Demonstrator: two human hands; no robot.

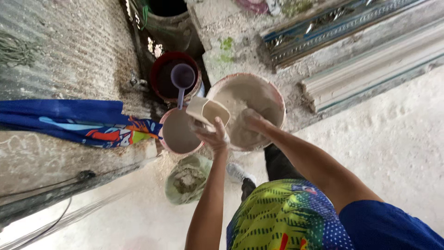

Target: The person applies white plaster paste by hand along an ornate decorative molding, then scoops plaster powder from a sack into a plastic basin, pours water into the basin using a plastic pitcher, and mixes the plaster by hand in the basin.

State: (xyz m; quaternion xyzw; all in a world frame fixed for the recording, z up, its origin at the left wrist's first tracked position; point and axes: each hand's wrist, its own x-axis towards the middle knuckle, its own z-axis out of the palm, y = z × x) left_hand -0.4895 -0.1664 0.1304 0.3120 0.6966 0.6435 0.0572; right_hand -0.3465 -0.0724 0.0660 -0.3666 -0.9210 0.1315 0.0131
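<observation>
- The left hand (213, 135) is closed around a small cream scoop (207, 111), holding it tilted just past the fingers, over the gap between two buckets.
- The right hand (253, 121) reaches into the large bucket (277, 99); its fingers are sunk in the pale powder (240, 104) there, so I cannot tell whether they are open or closed on anything.
- That large bucket, with a pinkish rim caked in dust, sits right beside the scoop on the right-hand side.
- On the other side of the scoop, touching the large bucket, stands a smaller bucket (178, 132) filled with a smooth grey-beige mix.
- Beyond the scoop is a dark red bucket (162, 74) with a purple ladle (182, 78) resting in it, handle pointing back toward the left hand.
- Nearer the body than the left hand, a pale green bucket (173, 187) holds lumps of dried paste.
- The floor (393, 139) is rough concrete powdered white all over.
- A dusty wall (69, 51) runs beside the buckets, with a blue patterned cloth (78, 122) draped over a ledge.
- Long moulded strips (370, 65) lie stacked well beyond the right hand.
</observation>
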